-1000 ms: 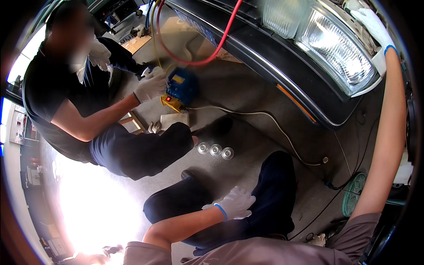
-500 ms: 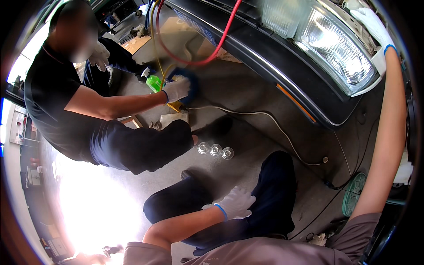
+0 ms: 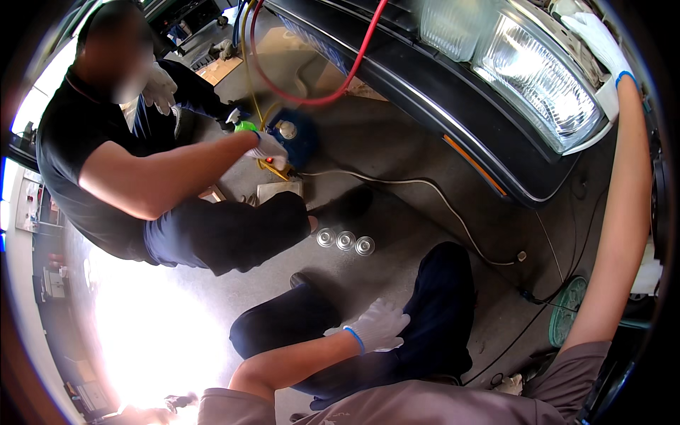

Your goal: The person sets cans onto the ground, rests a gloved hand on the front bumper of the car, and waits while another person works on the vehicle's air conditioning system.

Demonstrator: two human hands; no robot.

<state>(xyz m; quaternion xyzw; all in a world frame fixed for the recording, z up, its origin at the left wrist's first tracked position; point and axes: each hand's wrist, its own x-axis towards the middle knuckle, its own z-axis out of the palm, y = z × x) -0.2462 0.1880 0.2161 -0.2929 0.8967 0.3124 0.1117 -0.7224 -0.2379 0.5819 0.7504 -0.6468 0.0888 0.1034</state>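
headlight (image 3: 538, 81) on the car (image 3: 432, 103) — right hand (image 3: 596, 42) lies just beside it, grip unclear from here; left hand (image 3: 380, 327) — empty, fingers loose — rests on the trousers (image 3: 443, 304).

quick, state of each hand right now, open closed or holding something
Left hand: loosely open over the dark trousers, nothing seen in it.
Right hand: beside the car headlight; whether it grips anything cannot be told.

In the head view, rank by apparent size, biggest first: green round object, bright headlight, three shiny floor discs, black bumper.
Black bumper
Bright headlight
Green round object
Three shiny floor discs: look alike, so unranked
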